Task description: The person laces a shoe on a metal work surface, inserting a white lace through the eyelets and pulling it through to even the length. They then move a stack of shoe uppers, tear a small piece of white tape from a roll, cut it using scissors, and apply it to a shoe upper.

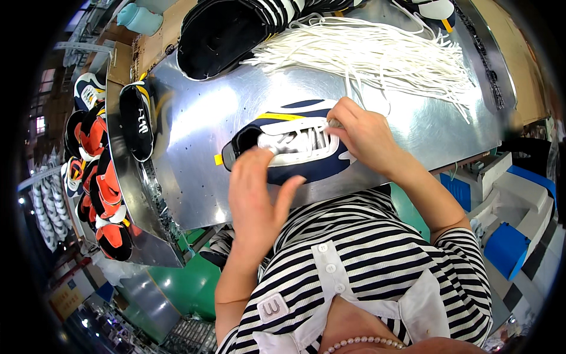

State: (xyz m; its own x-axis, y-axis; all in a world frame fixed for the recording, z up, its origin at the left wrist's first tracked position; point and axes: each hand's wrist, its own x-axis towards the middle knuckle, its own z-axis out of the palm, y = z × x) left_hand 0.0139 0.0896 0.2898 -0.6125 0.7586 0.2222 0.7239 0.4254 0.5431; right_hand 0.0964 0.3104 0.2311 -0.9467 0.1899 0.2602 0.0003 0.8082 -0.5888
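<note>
A navy and white sports shoe upper (312, 171) with yellow strips lies sideways on the metal table in front of me, its toe to the right. Its white tongue (272, 140) and lacing area face up. My right hand (365, 135) pinches what looks like a white shoelace at the toe end of the eyelets. At the opening, my left hand (254, 192) touches the tongue with its fingertips, its thumb stretched well away. The tips of the left fingers are slightly blurred.
A bundle of white shoelaces (371, 53) spreads across the far side of the metal table (194, 194). Stacked black uppers (218, 41) stand at the far left. A dark shoe piece (137, 124) lies at the left edge, with orange and black uppers (106, 186) beyond.
</note>
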